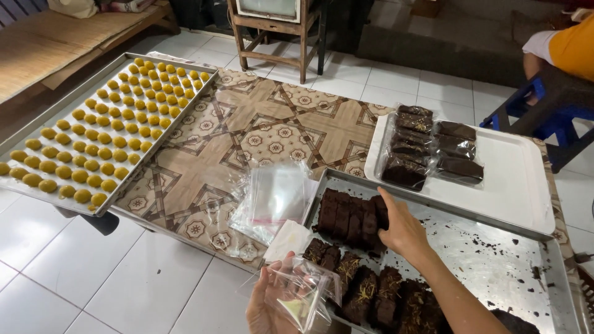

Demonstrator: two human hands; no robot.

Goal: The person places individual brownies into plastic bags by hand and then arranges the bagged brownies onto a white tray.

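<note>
- Our right hand (pixel 402 230) reaches out over the metal baking tray (pixel 495 260), fingers curled down onto the far end of a row of dark brownie slices (pixel 352 216); we see it touching the slices, and the grip looks closed around the end piece, though the fingertips are hidden behind the cake.
- Our left hand (pixel 269 303) sits low at the bottom edge of the view, palm up and loosely cupped, holding a small clear plastic bag (pixel 306 291) whose mouth gapes towards the tray.
- Nearer to us on the same tray lies a second row of brownie slices with pale shreds on top (pixel 371 291), just beside the bag; the rest of the tray floor is bare metal scattered with dark crumbs.
- A loose stack of clear plastic bags (pixel 278 195) lies on the patterned table cover (pixel 247 124), just left of the tray, with a white paper piece (pixel 288 238) near its corner.
- Beyond the tray, a white tray (pixel 513 179) carries wrapped brownie slices (pixel 427 145) in two short rows at its left end.
- Well apart on the left, a large metal sheet (pixel 37 117) holds many small round yellow cookies (pixel 105 136) in rows.
- Another person in an orange top (pixel 572 46) sits at the top right beside a blue stool (pixel 544 102).
</note>
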